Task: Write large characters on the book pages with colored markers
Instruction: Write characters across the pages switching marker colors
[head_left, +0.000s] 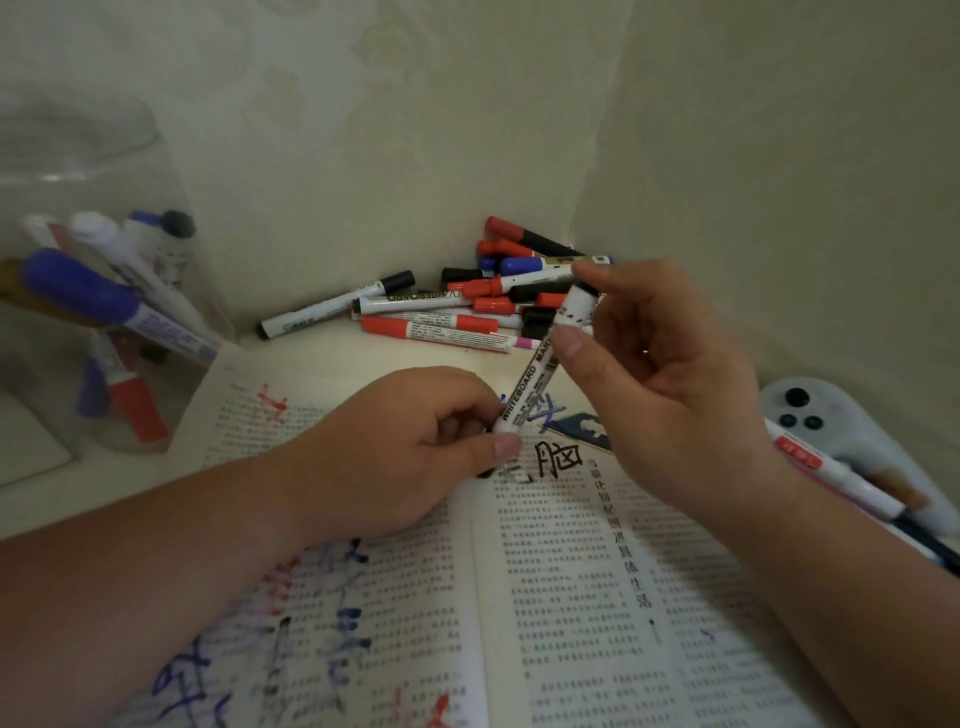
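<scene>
An open book (571, 597) lies in front of me, its pages printed with small text. Large red, blue and black characters are written over the left page and near the top of the right page. A white whiteboard marker (535, 371) slants above the book's spine. My left hand (395, 452) pinches its lower end between thumb and fingers. My right hand (670, 384) grips its upper end, where a black cap shows, thumb against the barrel.
A pile of red, black and blue markers (467, 301) lies in the corner against the wall. A clear jar (93, 291) holding several markers stands at the left. A pale game controller (831, 426) and more markers (841, 478) lie at the right edge.
</scene>
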